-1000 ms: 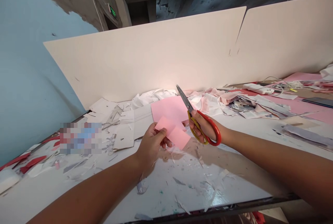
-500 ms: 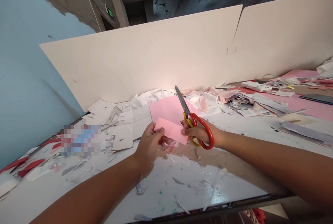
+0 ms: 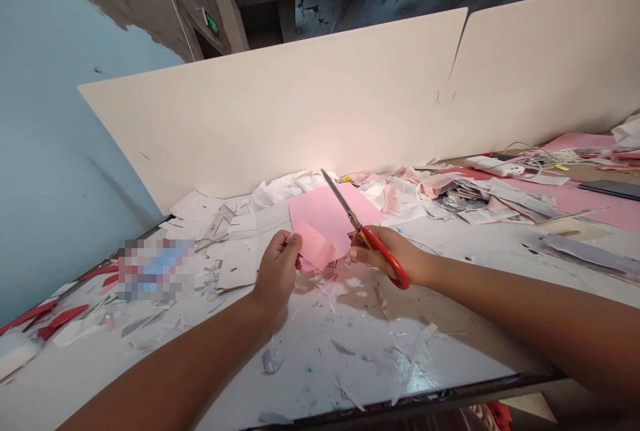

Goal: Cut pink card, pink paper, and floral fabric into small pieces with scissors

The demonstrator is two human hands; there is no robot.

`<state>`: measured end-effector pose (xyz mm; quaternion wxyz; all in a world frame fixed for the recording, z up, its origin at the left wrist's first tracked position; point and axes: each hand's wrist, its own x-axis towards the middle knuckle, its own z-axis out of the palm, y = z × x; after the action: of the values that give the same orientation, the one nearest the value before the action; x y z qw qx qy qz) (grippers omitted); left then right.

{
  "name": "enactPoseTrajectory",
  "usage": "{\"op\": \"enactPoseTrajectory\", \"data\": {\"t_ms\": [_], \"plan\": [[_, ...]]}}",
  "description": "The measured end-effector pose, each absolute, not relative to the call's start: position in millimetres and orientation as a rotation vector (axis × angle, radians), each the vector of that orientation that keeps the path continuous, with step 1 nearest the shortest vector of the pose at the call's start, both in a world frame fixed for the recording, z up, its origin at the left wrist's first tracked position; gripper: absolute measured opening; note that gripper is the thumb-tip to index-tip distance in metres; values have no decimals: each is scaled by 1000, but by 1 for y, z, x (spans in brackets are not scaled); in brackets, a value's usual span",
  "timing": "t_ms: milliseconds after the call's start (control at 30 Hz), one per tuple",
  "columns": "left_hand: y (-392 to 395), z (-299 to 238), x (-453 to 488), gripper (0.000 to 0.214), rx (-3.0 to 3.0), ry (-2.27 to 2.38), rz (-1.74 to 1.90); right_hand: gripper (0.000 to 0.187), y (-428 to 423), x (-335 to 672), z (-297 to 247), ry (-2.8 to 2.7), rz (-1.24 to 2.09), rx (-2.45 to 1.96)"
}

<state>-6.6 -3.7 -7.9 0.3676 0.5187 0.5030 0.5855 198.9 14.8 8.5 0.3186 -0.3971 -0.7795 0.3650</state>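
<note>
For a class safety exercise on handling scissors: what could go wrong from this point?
The steel blades of the red-handled scissors, held in the right hand, are close to the left hand, so its fingers could be nicked. The blades also lie over the large pink paper sheet, which might get cut by accident. The small pink paper piece could slip from the left hand and get lost among the paper scraps on the white table.

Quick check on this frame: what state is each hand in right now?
Left hand: closed, pinching a small piece of pink paper.
Right hand: closed, holding red-handled scissors.
</note>
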Motion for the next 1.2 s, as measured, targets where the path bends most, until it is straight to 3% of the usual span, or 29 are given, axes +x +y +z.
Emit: {"op": "enactPoseTrajectory", "data": {"t_ms": [167,300,533,1200], "plan": [[-7,-5,-3,26,1429,1227,1478,47,6,200,12,-2358,660,-1029],[-11,-3,0,26,1466,1179,1449,48,2,197,13,-2424,442,-1137],[-12,-3,1,26,1486,1153,1450,53,-1,195,18,-2433,392,-1224],[-11,-5,0,24,1496,1110,1448,32,0,195,21,-2445,297,-1333]]}}
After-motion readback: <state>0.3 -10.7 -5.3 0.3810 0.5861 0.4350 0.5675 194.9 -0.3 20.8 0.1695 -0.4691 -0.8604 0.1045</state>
